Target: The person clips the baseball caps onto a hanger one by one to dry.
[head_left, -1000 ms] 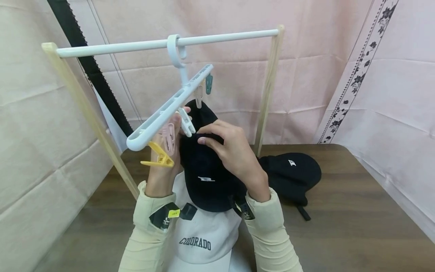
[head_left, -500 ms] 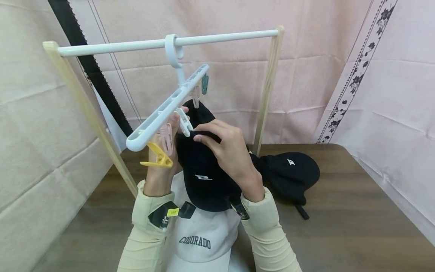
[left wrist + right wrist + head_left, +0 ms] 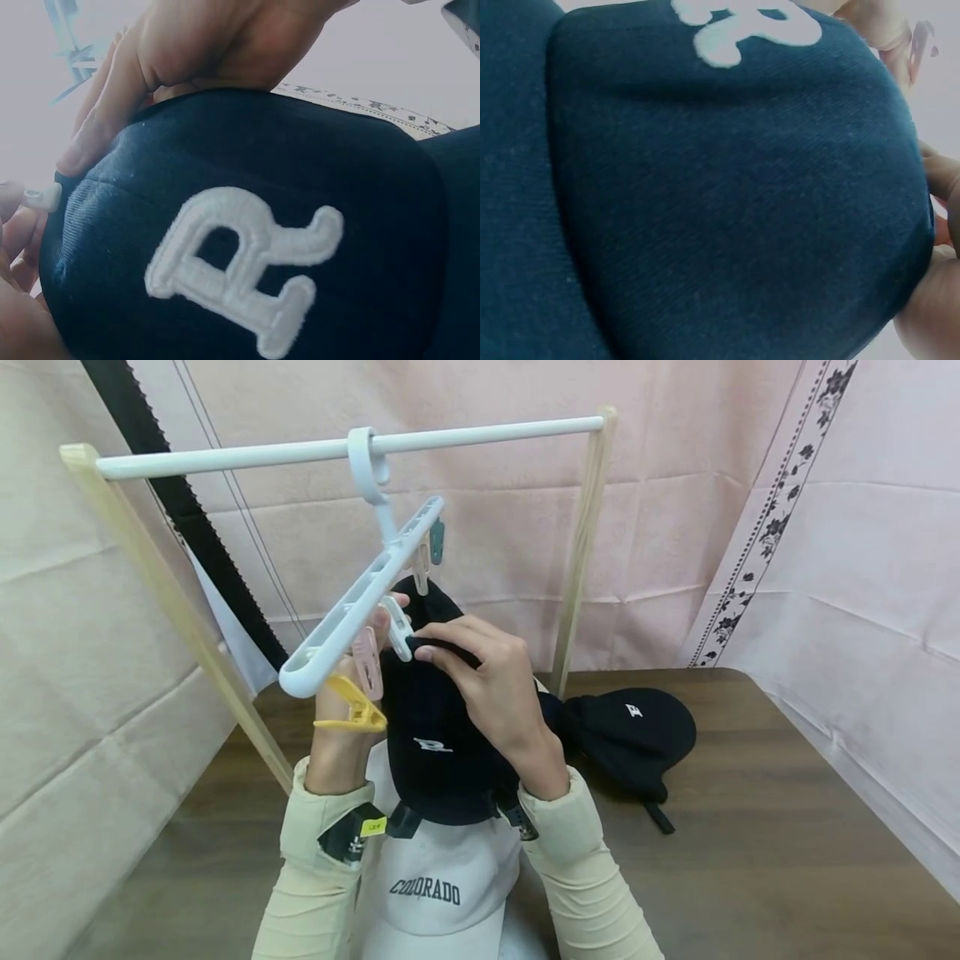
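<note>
A black cap with a raised white letter R hangs under a pale blue hanger. My right hand pinches the cap's upper edge between thumb and fingers. Behind the hanger, my left hand holds a white clothespin, and its fingers are partly hidden. In the left wrist view the tip of the white clothespin meets the cap's edge, beside the right hand's fingertips. A pink clothespin and a yellow clothespin dangle in front of the left hand.
The hanger hooks over a white rod on wooden posts. A beige clip and a green clip hang at its far end. A second black cap lies on the table; a white COLORADO cap is nearer.
My right hand and the cap's edge have moved slightly left, up against the white clothespin. The whole head view has shifted a little as well.
</note>
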Demonstrator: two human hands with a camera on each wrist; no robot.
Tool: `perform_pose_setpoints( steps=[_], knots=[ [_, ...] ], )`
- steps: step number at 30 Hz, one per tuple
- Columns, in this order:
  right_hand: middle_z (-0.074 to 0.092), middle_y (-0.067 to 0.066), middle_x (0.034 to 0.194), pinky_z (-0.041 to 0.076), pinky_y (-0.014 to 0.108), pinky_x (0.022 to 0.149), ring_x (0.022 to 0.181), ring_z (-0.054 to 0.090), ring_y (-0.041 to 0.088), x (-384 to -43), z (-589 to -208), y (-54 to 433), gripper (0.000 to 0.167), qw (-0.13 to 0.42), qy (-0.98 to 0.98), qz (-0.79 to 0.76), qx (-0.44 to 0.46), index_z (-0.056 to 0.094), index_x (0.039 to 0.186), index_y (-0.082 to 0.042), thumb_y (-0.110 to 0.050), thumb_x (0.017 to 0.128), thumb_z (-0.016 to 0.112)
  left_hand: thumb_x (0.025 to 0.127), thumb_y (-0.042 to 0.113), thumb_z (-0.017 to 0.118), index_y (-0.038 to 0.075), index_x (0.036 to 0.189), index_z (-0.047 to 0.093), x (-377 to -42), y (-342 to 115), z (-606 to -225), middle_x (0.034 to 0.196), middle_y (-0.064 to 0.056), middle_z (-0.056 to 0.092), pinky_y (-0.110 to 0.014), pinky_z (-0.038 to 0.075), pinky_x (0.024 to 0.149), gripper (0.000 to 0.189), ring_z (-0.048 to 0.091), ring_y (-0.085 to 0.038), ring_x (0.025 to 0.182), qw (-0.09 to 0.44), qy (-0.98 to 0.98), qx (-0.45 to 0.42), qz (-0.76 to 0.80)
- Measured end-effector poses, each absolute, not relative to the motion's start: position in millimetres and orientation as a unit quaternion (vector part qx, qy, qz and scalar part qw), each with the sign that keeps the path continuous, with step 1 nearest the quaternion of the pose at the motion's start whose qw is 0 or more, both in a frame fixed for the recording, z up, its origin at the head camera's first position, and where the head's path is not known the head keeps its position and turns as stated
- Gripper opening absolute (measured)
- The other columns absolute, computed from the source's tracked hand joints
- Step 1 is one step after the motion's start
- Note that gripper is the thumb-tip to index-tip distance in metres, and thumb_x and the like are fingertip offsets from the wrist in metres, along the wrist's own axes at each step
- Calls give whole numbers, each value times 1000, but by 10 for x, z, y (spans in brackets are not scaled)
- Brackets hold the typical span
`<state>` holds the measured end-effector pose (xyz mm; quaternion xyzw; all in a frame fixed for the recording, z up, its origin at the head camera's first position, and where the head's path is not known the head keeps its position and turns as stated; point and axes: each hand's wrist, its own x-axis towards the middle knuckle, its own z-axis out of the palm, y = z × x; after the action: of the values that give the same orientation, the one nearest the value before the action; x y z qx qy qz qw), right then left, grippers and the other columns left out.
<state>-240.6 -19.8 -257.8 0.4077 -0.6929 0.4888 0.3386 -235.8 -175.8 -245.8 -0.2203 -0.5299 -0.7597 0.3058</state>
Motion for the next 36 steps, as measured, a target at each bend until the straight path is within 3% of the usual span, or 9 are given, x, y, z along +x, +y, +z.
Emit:
perform_pose_setpoints(
  steps=[4, 7, 13, 18, 21, 24, 27, 33, 36],
  knots=[
    [77, 6, 101, 58, 27, 85, 91, 69, 12, -2398, -2584, -203, 18, 349, -687, 494, 403, 80, 111, -2, -8, 95, 77, 75, 59, 91, 8, 111, 78, -2413, -1778, -2514, 100, 8, 75, -23, 42, 88, 64, 57, -8, 93, 304, -528, -218, -763],
    [77, 6, 100, 58, 27, 84, 91, 69, 12, -2397, -2595, -208, 18, 352, -683, 497, 402, 80, 111, -2, -8, 95, 78, 81, 58, 87, 9, 116, 77, -2420, -1809, -2559, 104, 9, 75, -27, 42, 92, 61, 58, -10, 100, 308, -551, -204, -748],
    [77, 6, 101, 58, 27, 85, 92, 70, 12, -2389, -2599, -214, 18, 354, -678, 503, 402, 80, 111, -3, -9, 95, 78, 98, 38, 76, 8, 123, 75, -2390, -1835, -2576, 111, 8, 76, -36, 39, 99, 39, 59, -14, 111, 300, -574, -195, -737],
    [77, 6, 101, 58, 27, 85, 92, 70, 12, -2396, -2596, -208, 18, 355, -677, 505, 400, 80, 111, -2, -8, 94, 78, 99, 32, 75, 8, 124, 75, -2387, -1838, -2571, 112, 6, 76, -31, 39, 94, 35, 56, -13, 102, 294, -568, -214, -738],
    [77, 7, 101, 58, 27, 84, 91, 69, 13, -2406, -2603, -204, 18, 355, -676, 509, 398, 80, 111, -2, -8, 94, 78, 106, 15, 63, 9, 123, 75, -2400, -1865, -2595, 110, 1, 73, -31, 37, 92, 22, 50, -17, 95, 298, -582, -241, -717],
    [77, 7, 101, 58, 27, 84, 91, 69, 12, -2419, -2613, -199, 18, 353, -677, 510, 396, 80, 112, -2, -8, 94, 78, 110, 7, 54, 9, 126, 74, -2405, -1915, -2621, 99, 1, 66, -33, 34, 92, 26, 46, -19, 94, 296, -608, -251, -693],
    [77, 7, 103, 58, 27, 85, 93, 69, 12, -2435, -2614, -197, 19, 346, -680, 511, 396, 79, 113, -2, -9, 94, 78, 108, 8, 58, 7, 128, 75, -2395, -1961, -2618, 92, 1, 59, -30, 34, 87, 26, 44, -17, 91, 279, -614, -237, -700],
    [77, 5, 108, 56, 28, 90, 101, 70, 11, -2464, -2593, -168, 21, 321, -692, 506, 402, 78, 115, -4, -13, 97, 77, 106, 12, 64, 0, 132, 71, -2348, -1995, -2603, 84, 0, 54, -18, 29, 56, 30, 38, -9, 65, 257, -595, -223, -728],
    [76, 4, 111, 55, 28, 95, 103, 69, 12, -2473, -2601, -139, 22, 298, -707, 501, 401, 77, 117, -6, -15, 98, 75, 106, 12, 63, -2, 136, 68, -2342, -1994, -2620, 90, -1, 56, -16, 28, 54, 33, 36, -8, 66, 247, -580, -230, -741]
  ],
)
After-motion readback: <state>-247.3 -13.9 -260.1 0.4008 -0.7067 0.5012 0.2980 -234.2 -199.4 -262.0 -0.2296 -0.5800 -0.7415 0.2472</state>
